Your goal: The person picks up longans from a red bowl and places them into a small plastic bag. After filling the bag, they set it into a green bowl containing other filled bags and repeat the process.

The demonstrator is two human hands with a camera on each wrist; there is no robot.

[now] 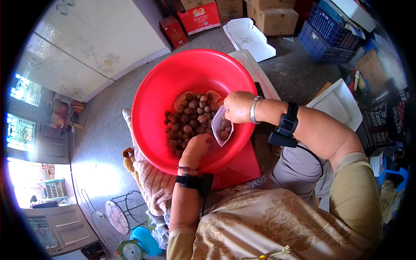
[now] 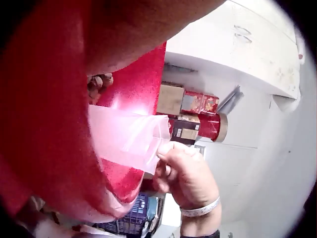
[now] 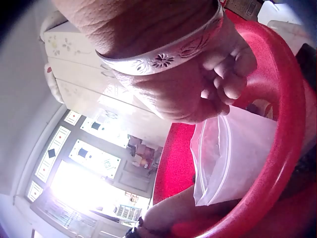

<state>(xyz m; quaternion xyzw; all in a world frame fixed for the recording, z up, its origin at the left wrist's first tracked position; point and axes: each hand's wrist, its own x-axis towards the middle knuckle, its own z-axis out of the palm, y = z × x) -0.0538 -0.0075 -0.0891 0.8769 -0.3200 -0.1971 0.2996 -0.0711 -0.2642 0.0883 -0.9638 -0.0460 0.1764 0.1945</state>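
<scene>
Brown walnuts (image 1: 187, 129) lie in a big red basin (image 1: 149, 95). My right hand (image 1: 239, 107) pinches the rim of a clear zip bag (image 1: 217, 122) over the basin's right side; walnuts show in the bag in the head view. In the right wrist view, thumb and fingers of the right hand (image 3: 198, 84) grip one top corner of the bag (image 3: 245, 153), its mouth apart. My left hand (image 1: 198, 148) reaches down into the basin beside the bag's lower end, its fingertips hidden or blurred. The left wrist view shows the bag (image 2: 124, 139) stretching from the right hand (image 2: 190, 176).
Under the basin is a red box (image 1: 238, 169). Beyond stand red cartons (image 1: 199, 18), a white foam tray (image 1: 250, 41) and blue crates (image 1: 323, 43). A wire-legged stool (image 1: 117, 216) and a blue bowl (image 1: 147, 241) are at the lower left.
</scene>
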